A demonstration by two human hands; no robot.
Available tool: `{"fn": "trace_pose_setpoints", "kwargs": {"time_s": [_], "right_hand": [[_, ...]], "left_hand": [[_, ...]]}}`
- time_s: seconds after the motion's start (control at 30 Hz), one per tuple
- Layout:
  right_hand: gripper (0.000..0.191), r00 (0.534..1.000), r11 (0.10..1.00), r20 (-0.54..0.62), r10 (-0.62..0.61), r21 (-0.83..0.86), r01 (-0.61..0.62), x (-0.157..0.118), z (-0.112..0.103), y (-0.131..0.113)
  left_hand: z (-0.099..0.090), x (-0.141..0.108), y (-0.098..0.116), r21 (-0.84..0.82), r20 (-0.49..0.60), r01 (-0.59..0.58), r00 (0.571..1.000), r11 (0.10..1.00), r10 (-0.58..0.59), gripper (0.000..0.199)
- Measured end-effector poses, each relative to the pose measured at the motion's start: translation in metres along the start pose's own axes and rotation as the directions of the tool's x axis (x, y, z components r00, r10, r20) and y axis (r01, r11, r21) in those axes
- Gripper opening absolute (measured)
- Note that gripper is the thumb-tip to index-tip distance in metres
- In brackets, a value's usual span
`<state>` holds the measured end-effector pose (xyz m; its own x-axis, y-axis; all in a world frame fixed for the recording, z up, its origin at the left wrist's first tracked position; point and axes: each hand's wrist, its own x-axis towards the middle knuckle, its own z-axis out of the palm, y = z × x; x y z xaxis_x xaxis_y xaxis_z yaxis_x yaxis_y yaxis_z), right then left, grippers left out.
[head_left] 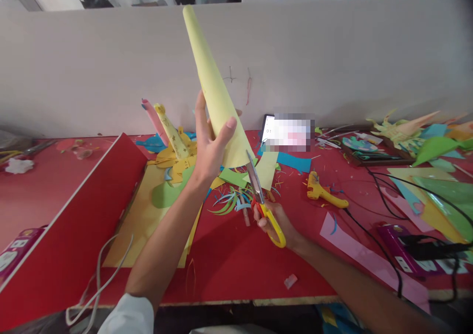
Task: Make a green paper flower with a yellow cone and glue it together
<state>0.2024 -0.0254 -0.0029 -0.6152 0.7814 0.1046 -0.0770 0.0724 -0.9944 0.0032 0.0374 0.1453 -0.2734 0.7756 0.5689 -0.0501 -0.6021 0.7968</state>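
A long pale-yellow paper cone (218,87) is held up, tilted, its narrow end at the top left and its wide end low. My left hand (212,147) is wrapped round its lower half, thumb in front. My right hand (275,220) grips scissors with yellow and red handles (274,225). The scissor blades point up and left, with their tips at the right corner of the cone's wide edge. Cut strips of green and blue paper (231,201) lie on the red table (229,260) below the blades.
Yellow sheets (140,230) and a red upright board (74,225) are at the left. Behind stand a star-patterned yellow cone (173,132) and a phone (286,132). At the right lie a yellow glue gun (325,192), its black cable, a pink strip (369,260) and a paper-filled tray (384,156).
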Motion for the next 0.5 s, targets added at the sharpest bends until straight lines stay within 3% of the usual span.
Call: {"fn": "trace_pose_setpoints", "kwargs": {"time_s": [0.17, 0.33, 0.5], "right_hand": [[0.075, 0.993, 0.997, 0.091, -0.079, 0.027, 0.077, -0.0021, 0.0025, 0.0], [0.074, 0.992, 0.996, 0.127, -0.02, 0.093, 0.009, -0.0023, 0.0034, -0.0023], [0.071, 0.996, 0.993, 0.091, 0.002, 0.12, -0.013, -0.0029, 0.0018, 0.0028]], "left_hand": [[-0.0028, 0.001, -0.0049, -0.003, -0.039, 0.017, 0.999, 1.0, -0.017, 0.079], [-0.0022, -0.0001, -0.0098, -0.016, -0.087, 0.024, 0.996, 1.0, -0.025, 0.071], [0.0, -0.0027, -0.0075, 0.078, -0.098, -0.02, 0.995, 0.997, 0.028, 0.069]]}}
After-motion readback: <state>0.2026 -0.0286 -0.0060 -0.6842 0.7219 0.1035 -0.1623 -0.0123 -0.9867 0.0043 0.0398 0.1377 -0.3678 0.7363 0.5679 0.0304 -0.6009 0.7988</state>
